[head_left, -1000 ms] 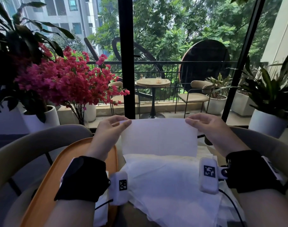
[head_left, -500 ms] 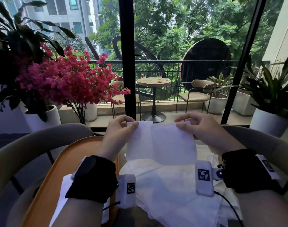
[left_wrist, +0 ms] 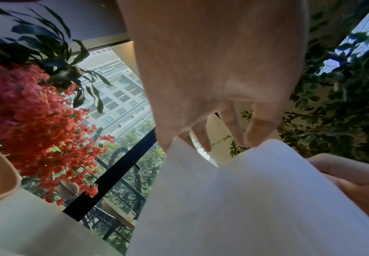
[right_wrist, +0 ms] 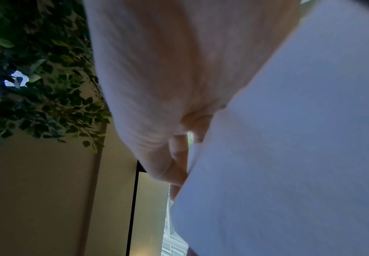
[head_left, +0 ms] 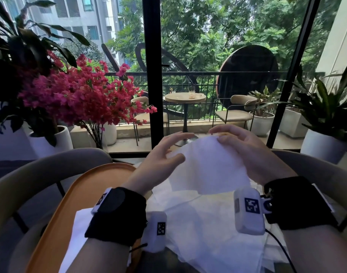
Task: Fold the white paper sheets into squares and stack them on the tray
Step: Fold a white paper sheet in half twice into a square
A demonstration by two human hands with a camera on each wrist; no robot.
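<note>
I hold one white paper sheet up in the air over a loose pile of white sheets. My left hand has its thumb on the sheet's upper left edge, with the fingers spread behind it. My right hand pinches the top right corner, thumb in front. The two hands are close together and the sheet bows between them. In the left wrist view the sheet covers the fingertips of my left hand. The right wrist view shows my right hand against the sheet. The orange tray lies to the left, with white paper on it.
Grey curved chair backs ring the near space on both sides. A pink flowering plant in a white pot stands at the left, and a green potted plant at the right. A black window frame rises straight ahead.
My hands have moved toward each other, bringing the sheet's top corners nearly together. The sheet, flat and wide before, now bows between them. My left fingers have spread.
</note>
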